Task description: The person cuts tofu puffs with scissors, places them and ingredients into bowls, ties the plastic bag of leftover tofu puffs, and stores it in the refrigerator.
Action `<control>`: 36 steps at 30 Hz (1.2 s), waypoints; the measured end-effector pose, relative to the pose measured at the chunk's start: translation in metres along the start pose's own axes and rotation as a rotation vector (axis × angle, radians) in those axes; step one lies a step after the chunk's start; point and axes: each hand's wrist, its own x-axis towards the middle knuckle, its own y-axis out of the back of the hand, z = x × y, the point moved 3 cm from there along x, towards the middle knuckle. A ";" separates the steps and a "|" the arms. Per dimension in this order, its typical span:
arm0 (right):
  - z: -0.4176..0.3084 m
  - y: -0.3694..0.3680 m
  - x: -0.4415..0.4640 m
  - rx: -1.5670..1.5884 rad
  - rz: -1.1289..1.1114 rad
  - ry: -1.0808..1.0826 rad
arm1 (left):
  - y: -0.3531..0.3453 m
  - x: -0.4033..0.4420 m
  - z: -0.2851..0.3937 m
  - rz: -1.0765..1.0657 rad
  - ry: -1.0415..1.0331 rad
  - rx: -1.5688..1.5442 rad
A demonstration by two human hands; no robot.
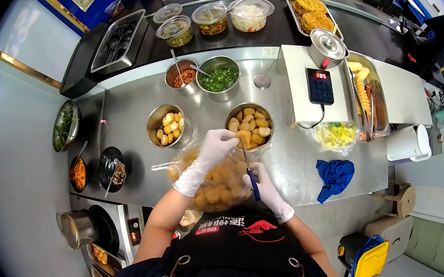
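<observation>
The left hand [218, 144], in a white glove, pinches a tan piece [242, 136] between closed fingers, just over the near edge of the steel pot [227, 118]. The right hand [266, 189], also gloved, has its fingers closed around the dark blue handles of the scissors [254, 184], on the person's side of the pot. The blades point up toward the tan piece; whether they cut into it, I cannot tell.

The pot stands on the metal tabletop [295, 172] and holds more tan pieces, some paler than others. On the near side of the pot, under the hands, lies a clear plastic bag [216, 185] full of similar pieces. Left of the pot, a steel bowl [151, 120] holds pale and yellowish pieces.

Beyond the pot and to its left are a bowl of chopped greens [233, 92] with a spoon and, farther left, a bowl of reddish-brown bits [184, 91]. Right of the pot stands a white box [295, 86] bearing a keypad [319, 87] with red digits. A crumpled blue cloth [334, 178] lies to the pot's right, nearer the person.
</observation>
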 end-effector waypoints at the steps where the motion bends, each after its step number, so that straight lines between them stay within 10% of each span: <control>1: 0.002 0.000 0.001 0.012 0.001 0.000 | -0.002 0.000 0.000 -0.014 0.004 0.017; 22: -0.008 0.010 0.008 0.346 0.251 -0.070 | 0.003 0.015 0.002 0.042 -0.016 0.247; 31: -0.024 0.003 0.000 0.209 0.141 0.072 | 0.027 -0.059 -0.034 0.125 -0.684 1.163; 36: -0.049 -0.011 -0.005 0.132 0.112 0.092 | 0.024 -0.093 -0.072 -0.343 -0.187 1.244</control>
